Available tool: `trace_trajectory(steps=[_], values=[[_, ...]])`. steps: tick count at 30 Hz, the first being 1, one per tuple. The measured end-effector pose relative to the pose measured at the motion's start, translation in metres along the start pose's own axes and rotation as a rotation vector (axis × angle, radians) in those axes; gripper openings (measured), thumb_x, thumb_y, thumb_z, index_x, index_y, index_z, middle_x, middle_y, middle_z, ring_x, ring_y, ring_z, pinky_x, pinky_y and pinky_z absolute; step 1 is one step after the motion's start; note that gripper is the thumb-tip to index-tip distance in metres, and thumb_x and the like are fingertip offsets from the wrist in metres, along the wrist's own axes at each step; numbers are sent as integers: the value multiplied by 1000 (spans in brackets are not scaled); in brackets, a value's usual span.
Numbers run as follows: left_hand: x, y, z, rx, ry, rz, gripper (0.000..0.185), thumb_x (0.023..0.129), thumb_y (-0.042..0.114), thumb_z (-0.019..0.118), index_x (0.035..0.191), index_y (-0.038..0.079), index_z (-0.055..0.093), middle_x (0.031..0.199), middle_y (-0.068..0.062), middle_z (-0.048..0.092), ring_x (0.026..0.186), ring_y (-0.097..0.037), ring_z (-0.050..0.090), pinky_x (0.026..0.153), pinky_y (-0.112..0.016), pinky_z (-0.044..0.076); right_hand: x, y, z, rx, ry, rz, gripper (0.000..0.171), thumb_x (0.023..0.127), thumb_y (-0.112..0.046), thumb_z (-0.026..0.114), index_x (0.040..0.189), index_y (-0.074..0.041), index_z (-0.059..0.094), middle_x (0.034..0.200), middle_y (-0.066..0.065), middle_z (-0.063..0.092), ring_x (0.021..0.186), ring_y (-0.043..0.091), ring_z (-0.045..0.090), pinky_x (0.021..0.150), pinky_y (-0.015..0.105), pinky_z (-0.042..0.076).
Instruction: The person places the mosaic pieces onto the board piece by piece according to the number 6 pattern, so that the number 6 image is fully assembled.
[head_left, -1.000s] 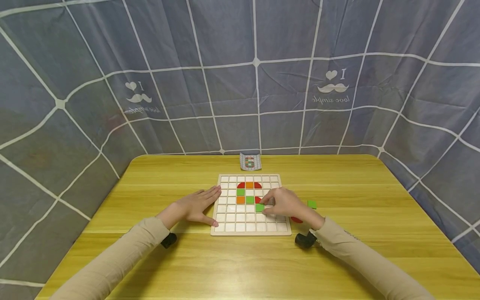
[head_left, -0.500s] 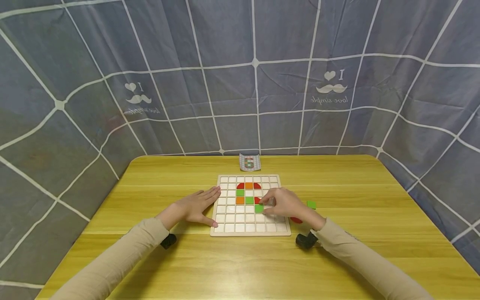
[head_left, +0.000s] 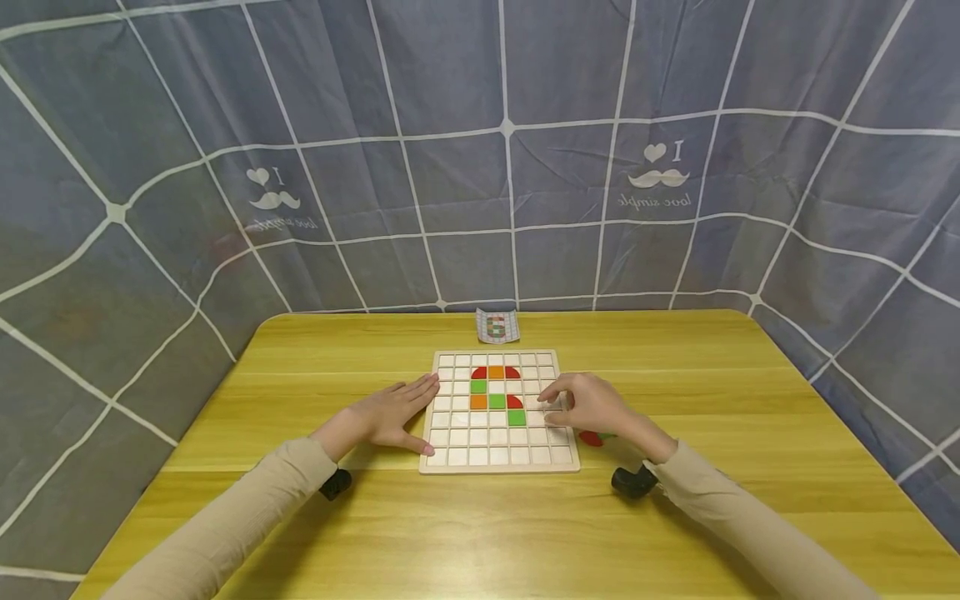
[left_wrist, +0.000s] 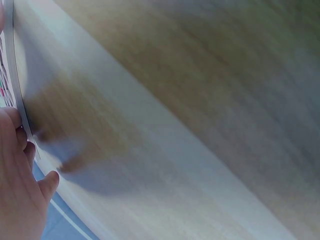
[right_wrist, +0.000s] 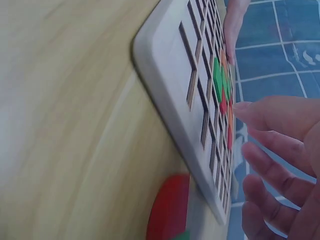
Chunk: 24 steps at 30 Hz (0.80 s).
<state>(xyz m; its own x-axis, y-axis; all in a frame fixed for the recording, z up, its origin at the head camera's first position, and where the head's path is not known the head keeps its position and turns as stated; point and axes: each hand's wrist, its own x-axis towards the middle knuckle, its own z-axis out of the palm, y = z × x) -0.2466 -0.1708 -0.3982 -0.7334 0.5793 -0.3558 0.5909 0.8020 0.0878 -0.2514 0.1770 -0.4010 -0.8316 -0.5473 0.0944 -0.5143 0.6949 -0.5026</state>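
Board: lies flat near the middle of the table (head_left: 337,350), squared to its far edge, with its own near rim facing the person; probably set so that every cell (head_left: 498,456) is within reach of both hands.
Left hand (head_left: 397,412): fingers laid out together, thumb spread wide, their tips at the board's left edge, the thumb by the near-left corner; it grips nothing and likely steadies the board.
Right hand (head_left: 596,406): over the board's right edge, thumb and forefinger parted with nothing between them; whether it touches the board, one cannot tell.
Tiles (head_left: 497,402): red, orange and green, set in cells left of the right hand, seemingly kept in line by the cell walls; the nearest green one (head_left: 517,417) sits below a red.
Loose pieces: a red piece (head_left: 590,438) and a green piece (head_left: 608,435) lie beside the board's right edge, handy for the right hand.
Card (head_left: 497,327): near the table's far edge, its small coloured pattern facing up, perhaps for reference.
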Motion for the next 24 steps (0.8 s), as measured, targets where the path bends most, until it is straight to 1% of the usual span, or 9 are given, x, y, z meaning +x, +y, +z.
trace_trajectory(steps=[4,8,14,17,21,24], values=[[0,0,0,2,-3,-1,106,72,77,43,147,13,3,154,-5,-3,143,-20,3,115,-44,15,-7,6,-4,2,2,-6,25,73,-28,73,95,-18,71,87,-6,67,52,1,46,48,17,39],[0,0,0,10,-3,1,106,72,77,42,147,13,3,154,-5,-3,143,-20,3,115,-44,15,-14,14,-9,6,4,6,27,72,-27,74,96,-16,70,87,-4,66,52,2,46,48,16,39],[0,-1,0,6,4,4,106,72,78,42,147,13,3,154,-5,-3,143,-21,4,115,-44,16,-26,27,-16,6,29,18,29,72,-30,75,97,-18,69,88,-4,66,52,0,44,48,17,38],[0,-1,0,5,7,4,107,72,78,42,147,13,4,155,-5,-3,143,-21,4,115,-44,16,-31,32,-20,13,36,31,30,71,-31,75,98,-18,69,88,-3,67,48,-1,45,47,17,39],[0,-1,0,2,7,4,107,72,78,42,147,12,4,154,-5,-3,143,-21,4,115,-44,16,-38,40,-24,20,30,50,31,71,-31,75,99,-18,70,88,-2,67,47,-1,46,46,17,39],[0,-1,0,1,6,5,107,72,78,42,147,12,3,154,-5,-3,143,-21,4,115,-45,15,-44,46,-27,8,17,51,30,72,-31,74,99,-17,69,87,-3,67,51,-1,45,47,17,39]])
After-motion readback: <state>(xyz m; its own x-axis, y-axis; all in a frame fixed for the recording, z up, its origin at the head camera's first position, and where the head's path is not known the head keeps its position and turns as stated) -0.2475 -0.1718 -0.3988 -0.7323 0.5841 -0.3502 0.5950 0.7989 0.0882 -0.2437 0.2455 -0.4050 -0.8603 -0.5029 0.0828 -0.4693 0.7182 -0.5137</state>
